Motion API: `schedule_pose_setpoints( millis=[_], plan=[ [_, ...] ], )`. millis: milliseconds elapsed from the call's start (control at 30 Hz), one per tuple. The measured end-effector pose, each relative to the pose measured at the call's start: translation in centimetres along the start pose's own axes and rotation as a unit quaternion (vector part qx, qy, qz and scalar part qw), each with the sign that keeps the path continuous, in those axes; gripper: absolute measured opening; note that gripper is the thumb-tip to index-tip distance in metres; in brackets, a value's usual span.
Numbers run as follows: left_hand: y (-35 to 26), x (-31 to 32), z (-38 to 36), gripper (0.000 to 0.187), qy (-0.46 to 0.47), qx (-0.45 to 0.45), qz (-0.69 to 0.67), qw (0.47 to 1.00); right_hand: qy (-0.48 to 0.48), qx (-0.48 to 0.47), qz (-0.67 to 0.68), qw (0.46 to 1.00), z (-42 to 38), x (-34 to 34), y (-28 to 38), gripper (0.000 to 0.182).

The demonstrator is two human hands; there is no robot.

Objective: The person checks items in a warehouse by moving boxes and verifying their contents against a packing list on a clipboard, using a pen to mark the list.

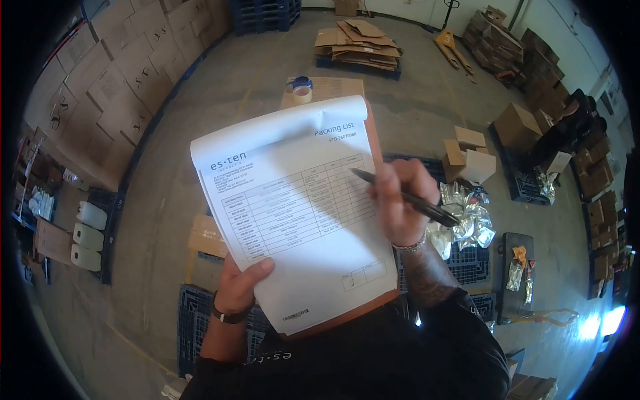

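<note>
A brown clipboard [375,143] fills the middle of the view, with a printed packing list [300,267] on it. The top sheets are folded back over its upper edge. My left hand [243,283] grips the board at its lower left, thumb pressed on the paper. Between the fingers of my right hand [403,203] is a dark pen [430,210], its tip over the upper right columns of the printed table. A small mark shows in the boxes near the page's bottom right.
Silver pouches [470,223] and opened cardboard boxes [467,160] lie on blue pallets at right. A tape roll [302,94] rests on a carton ahead. Flattened cardboard [357,43] is piled farther back. Stacked cartons [127,73] and white jugs [88,237] line the left. Another person [567,127] bends at far right.
</note>
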State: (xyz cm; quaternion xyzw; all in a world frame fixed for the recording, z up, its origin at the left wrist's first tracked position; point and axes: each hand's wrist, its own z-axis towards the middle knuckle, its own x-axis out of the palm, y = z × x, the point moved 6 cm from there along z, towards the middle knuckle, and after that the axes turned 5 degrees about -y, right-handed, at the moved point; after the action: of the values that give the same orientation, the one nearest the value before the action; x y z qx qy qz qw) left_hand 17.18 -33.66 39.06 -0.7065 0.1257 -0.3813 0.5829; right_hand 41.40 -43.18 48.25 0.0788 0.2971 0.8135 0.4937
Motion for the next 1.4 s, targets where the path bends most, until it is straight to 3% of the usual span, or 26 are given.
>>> schedule_pose_setpoints(
  millis=[67, 100, 133, 200, 267, 333, 367, 400, 433, 467, 533, 567, 600, 700, 767, 833, 867, 933, 967, 1033, 1067, 1100, 1133, 1200, 1400],
  plan=[
    [0.2, -0.4, -0.1, 0.045, -0.013, -0.006, 0.006, 1.0, -0.083, 0.085, 0.17, 0.978, -0.5, -1.1, -1.2, 0.018],
    [0.3, -0.5, -0.1, 0.045, -0.013, -0.009, 0.007, 1.0, -0.094, 0.076, 0.21, 0.97, -0.7, -1.6, -1.0, 0.018],
    [0.3, -0.5, -0.1, 0.045, -0.01, -0.009, -0.006, 1.0, -0.116, 0.06, 0.209, 0.969, -0.8, -2.2, -1.0, 0.018],
    [0.5, -0.4, 0.1, 0.045, 0.002, -0.019, -0.016, 1.0, -0.214, 0.131, 0.174, 0.952, -2.1, -3.8, -1.8, 0.022],
    [0.5, -0.7, 0.1, 0.046, -0.016, -0.014, -0.012, 1.0, -0.198, 0.129, 0.151, 0.96, -3.5, -4.8, -2.9, 0.027],
    [0.8, -1.7, -0.2, 0.047, -0.036, -0.017, 0.0, 0.999, -0.217, 0.299, 0.089, 0.925, -5.1, -4.5, -3.9, 0.032],
    [1.1, -1.9, 0.0, 0.048, -0.055, -0.015, 0.01, 0.998, -0.191, 0.393, 0.161, 0.885, -6.7, -4.4, -4.8, 0.036],
    [1.6, -1.9, 0.6, 0.049, -0.094, -0.02, -0.005, 0.995, -0.085, 0.398, 0.036, 0.913, -7.5, -4.9, -5.3, 0.037],
    [2.6, -3.7, 1.1, 0.05, -0.093, -0.022, 0.024, 0.995, -0.109, 0.469, 0.12, 0.868, -8.9, -4.5, -5.8, 0.037],
    [2.2, -2.6, 2.0, 0.053, -0.04, 0.012, 0.024, 0.999, -0.077, 0.42, 0.203, 0.881, -9.2, -4.0, -5.2, 0.038],
    [2.3, -2.5, 3.1, 0.054, -0.043, 0.018, 0.055, 0.997, -0.01, 0.441, 0.215, 0.872, -10.6, -3.8, -5.8, 0.047],
    [2.3, -1.5, 3.8, 0.054, -0.015, 0.002, 0.06, 0.998, -0.016, 0.474, 0.378, 0.795, -11.4, -2.8, -5.5, 0.048],
    [2.2, -0.3, 4.4, 0.056, 0.003, -0.017, 0.04, 0.999, -0.019, 0.482, 0.272, 0.832, -11.9, -3.4, -5.0, 0.049],
    [3.6, 0.0, 5.6, 0.058, 0.054, -0.077, 0.036, 0.995, -0.032, 0.45, 0.2, 0.87, -14.8, -3.3, -6.7, 0.043],
    [5.2, -0.3, 7.3, 0.059, 0.081, -0.119, 0.055, 0.988, -0.073, 0.44, 0.324, 0.834, -13.8, -4.7, -5.5, 0.042],
    [5.2, 1.2, 7.3, 0.068, 0.106, -0.088, 0.186, 0.973, -0.1, 0.428, 0.309, 0.843, -14.8, -7.3, -4.6, 0.039],
    [5.4, 1.7, 7.2, 0.068, 0.114, -0.088, 0.191, 0.971, -0.105, 0.42, 0.294, 0.852, -15.2, -8.3, -4.2, 0.036],
    [6.0, 5.2, 8.0, 0.068, 0.226, -0.167, -0.045, 0.959, -0.133, 0.414, 0.248, 0.866, -16.0, -9.0, -5.1, 0.035],
    [6.1, 6.9, 8.3, 0.065, 0.272, -0.195, -0.069, 0.94, -0.151, 0.405, 0.209, 0.877, -16.3, -9.9, -5.1, 0.034],
    [8.8, 5.2, 8.9, 0.059, 0.12, -0.266, 0.004, 0.956, -0.176, 0.434, 0.103, 0.878, -17.7, -12.4, -4.7, 0.032],
    [8.6, 7.0, 8.5, 0.055, 0.109, -0.212, 0.059, 0.969, -0.186, 0.427, 0.194, 0.863, -17.4, -13.1, -4.4, 0.032],
    [8.6, 9.4, 7.8, 0.052, 0.097, -0.16, 0.115, 0.976, -0.21, 0.491, 0.224, 0.815, -19.0, -13.6, -4.8, 0.034],
    [8.4, 10.9, 7.4, 0.052, 0.073, -0.148, 0.113, 0.98, -0.203, 0.486, 0.258, 0.81, -17.9, -14.9, -3.6, 0.035],
    [8.8, 14.5, 6.2, 0.047, 0.121, -0.18, 0.082, 0.973, -0.21, 0.469, 0.24, 0.824, -18.1, -17.0, -2.8, 0.035],
    [10.8, 19.6, 2.9, 0.046, 0.133, -0.171, 0.04, 0.975, -0.185, 0.459, 0.19, 0.848, -19.1, -23.4, -1.7, 0.034]
  ],
)
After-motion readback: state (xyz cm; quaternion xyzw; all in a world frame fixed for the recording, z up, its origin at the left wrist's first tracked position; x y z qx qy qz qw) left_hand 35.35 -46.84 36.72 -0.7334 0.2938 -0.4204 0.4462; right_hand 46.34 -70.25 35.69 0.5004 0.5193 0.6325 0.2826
